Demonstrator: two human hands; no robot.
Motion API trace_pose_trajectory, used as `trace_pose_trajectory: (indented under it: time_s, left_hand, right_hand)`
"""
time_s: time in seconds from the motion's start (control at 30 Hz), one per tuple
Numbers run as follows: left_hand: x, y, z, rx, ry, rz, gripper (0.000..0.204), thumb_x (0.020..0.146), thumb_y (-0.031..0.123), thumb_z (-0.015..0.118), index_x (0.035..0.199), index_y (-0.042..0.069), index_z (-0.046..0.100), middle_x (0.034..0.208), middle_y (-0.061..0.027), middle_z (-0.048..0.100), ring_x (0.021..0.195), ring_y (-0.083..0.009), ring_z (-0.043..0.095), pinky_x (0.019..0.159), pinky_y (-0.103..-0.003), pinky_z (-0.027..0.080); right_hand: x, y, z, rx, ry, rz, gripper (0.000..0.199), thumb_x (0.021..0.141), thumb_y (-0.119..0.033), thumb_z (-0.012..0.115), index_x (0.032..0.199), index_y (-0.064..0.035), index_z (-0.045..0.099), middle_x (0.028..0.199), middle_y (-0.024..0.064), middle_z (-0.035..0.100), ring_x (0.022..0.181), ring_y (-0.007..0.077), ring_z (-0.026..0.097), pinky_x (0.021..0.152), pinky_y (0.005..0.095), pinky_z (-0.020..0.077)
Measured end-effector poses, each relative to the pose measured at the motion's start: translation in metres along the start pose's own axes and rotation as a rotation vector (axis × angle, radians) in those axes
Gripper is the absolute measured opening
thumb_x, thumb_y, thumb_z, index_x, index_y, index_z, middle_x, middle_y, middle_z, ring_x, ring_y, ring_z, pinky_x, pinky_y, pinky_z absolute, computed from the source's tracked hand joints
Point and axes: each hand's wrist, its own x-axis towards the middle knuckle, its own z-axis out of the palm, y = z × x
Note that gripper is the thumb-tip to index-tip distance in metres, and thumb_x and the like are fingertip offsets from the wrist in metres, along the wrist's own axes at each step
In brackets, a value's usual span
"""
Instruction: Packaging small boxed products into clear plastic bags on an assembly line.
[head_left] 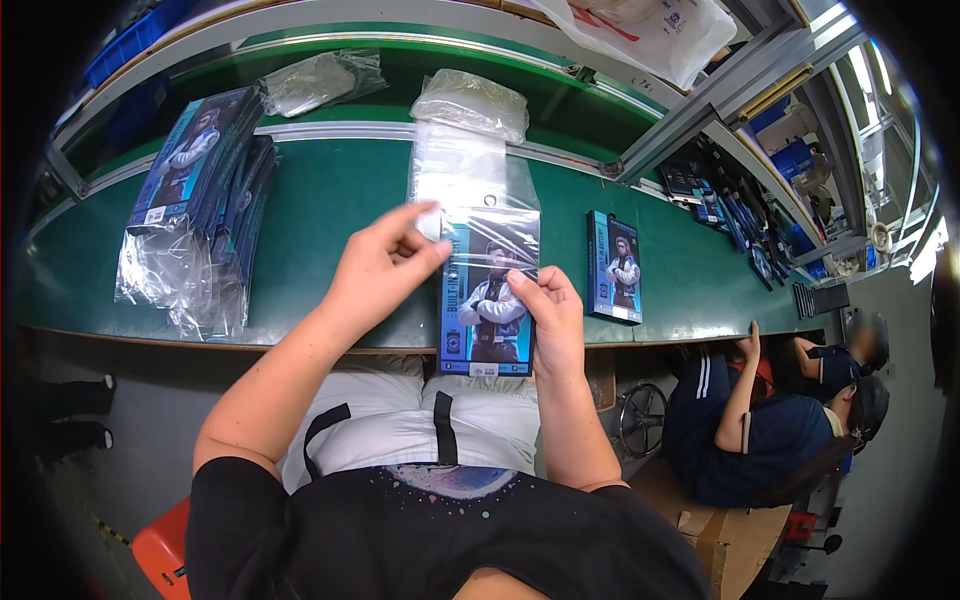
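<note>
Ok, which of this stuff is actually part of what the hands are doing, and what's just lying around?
In hand:
- left hand pinching the clear bag
- right hand holding the blue box in that bag

Lying about:
- stack of bagged boxes
- single box on the green table
- bundles of bags

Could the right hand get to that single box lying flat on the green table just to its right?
Probably yes. The right hand holds the bagged box, but the lone box lies close beside it on the table with nothing between; it would have to let go first.
</note>
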Motion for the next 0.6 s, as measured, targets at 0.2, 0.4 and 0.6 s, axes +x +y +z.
trace_pose_trajectory:
  time_s: [0.2, 0.4, 0.6]
  left_hand:
    - [-0.009, 0.006, 0.018, -1.215, 0.118, -0.485, 0.035, 0.085, 0.020, 0.064, 0.111, -0.003, 0.055, 0.101, -0.0105, 0.063, 0.089, -0.0185, 0.063, 0.080, -0.031, 0.051]
    - [0.005, 0.000, -0.012, -1.441, 0.194, -0.423, 0.032, 0.088, 0.019, 0.059, 0.110, -0.004, 0.055, 0.103, -0.0140, 0.063, 0.091, -0.0218, 0.064, 0.084, -0.036, 0.052]
    - [-0.026, 0.040, 0.041, -1.318, -0.454, -0.400, 0.032, 0.090, 0.020, 0.058, 0.112, -0.004, 0.056, 0.105, -0.0121, 0.063, 0.100, -0.0187, 0.061, 0.088, -0.032, 0.050]
  right_hand:
    - [-0.007, 0.007, 0.005, -0.150, -0.210, 0.196, 0.014, 0.081, -0.011, 0.071, 0.078, 0.0002, 0.062, 0.069, 0.0030, 0.063, 0.062, 0.0060, 0.056, 0.057, 0.0191, 0.0452]
    - [-0.019, -0.025, 0.015, -0.389, -0.597, 0.223, 0.106, 0.064, -0.001, 0.080, 0.146, -0.0072, 0.014, 0.104, 0.0119, 0.060, 0.077, 0.0104, 0.060, 0.068, 0.0244, 0.0499]
    - [-0.020, -0.040, 0.021, -0.479, -0.093, -0.588, 0.056, 0.079, 0.000, 0.065, 0.132, -0.0005, 0.046, 0.101, 0.0153, 0.062, 0.090, 0.0153, 0.060, 0.081, 0.0277, 0.0481]
